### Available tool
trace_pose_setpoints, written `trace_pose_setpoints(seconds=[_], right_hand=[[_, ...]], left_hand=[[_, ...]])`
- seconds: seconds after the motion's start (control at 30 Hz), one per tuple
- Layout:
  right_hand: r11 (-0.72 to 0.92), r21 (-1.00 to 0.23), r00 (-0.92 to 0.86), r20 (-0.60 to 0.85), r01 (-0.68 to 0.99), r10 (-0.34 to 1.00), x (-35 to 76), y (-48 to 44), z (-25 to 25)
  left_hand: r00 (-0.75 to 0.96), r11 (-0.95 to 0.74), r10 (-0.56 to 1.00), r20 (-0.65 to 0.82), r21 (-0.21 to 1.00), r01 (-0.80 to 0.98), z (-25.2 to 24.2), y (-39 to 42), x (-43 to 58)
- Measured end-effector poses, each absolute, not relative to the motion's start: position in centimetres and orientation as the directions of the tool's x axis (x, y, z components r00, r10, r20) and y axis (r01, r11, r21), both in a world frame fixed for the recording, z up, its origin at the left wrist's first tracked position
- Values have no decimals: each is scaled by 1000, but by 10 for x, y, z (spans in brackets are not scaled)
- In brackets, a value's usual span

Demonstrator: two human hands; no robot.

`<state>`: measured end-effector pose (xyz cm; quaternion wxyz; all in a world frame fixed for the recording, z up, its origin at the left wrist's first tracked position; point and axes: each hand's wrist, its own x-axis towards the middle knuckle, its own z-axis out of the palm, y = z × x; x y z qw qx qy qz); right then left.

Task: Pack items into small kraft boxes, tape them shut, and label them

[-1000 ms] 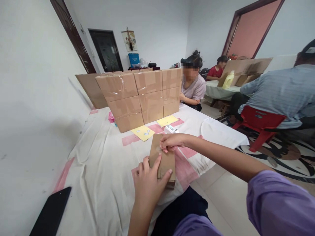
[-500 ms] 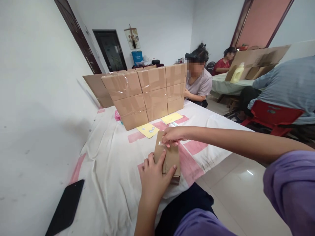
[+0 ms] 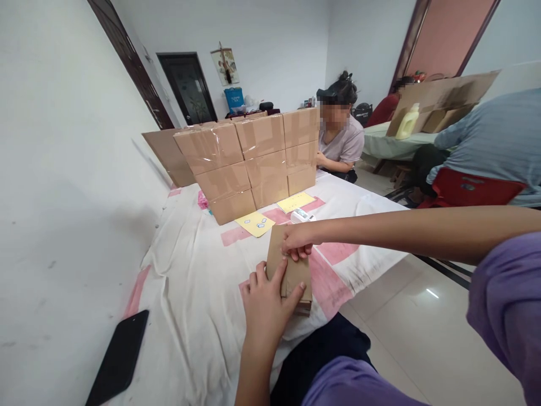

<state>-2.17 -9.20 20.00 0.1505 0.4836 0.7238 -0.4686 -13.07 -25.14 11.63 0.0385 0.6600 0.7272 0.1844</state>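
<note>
A small brown cardboard box (image 3: 291, 272) lies on the white and pink tablecloth (image 3: 190, 293) right in front of me. My left hand (image 3: 267, 304) rests on its near end, fingers spread over the top and thumb along the right side. My right hand (image 3: 296, 241) presses down on the far end of the box with fingers curled together; whether a bit of clear tape is under them I cannot make out.
A stack of taped cardboard boxes (image 3: 249, 160) stands at the far side. Yellow sheets (image 3: 256, 223) and a small white device (image 3: 301, 215) lie before it. A black phone (image 3: 119, 356) sits near left. A person (image 3: 340, 138) sits beyond the table; others sit at right.
My right hand has slid slightly nearer along the box top. My left hand has stayed on the near end. The view has shifted a little.
</note>
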Motion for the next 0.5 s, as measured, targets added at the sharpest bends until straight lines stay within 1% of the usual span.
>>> trace_pose_setpoints(seconds=[0.27,0.5], right_hand=[[152,-459,-461,-698,875,547,-30,-87,202],[163,-423,-440,-721,891,535,-26,-84,201]], left_hand=[[-130,70,976,174,316,946,116,-252,-132],[-134,70,975,176,327,942,116,-251,-131]])
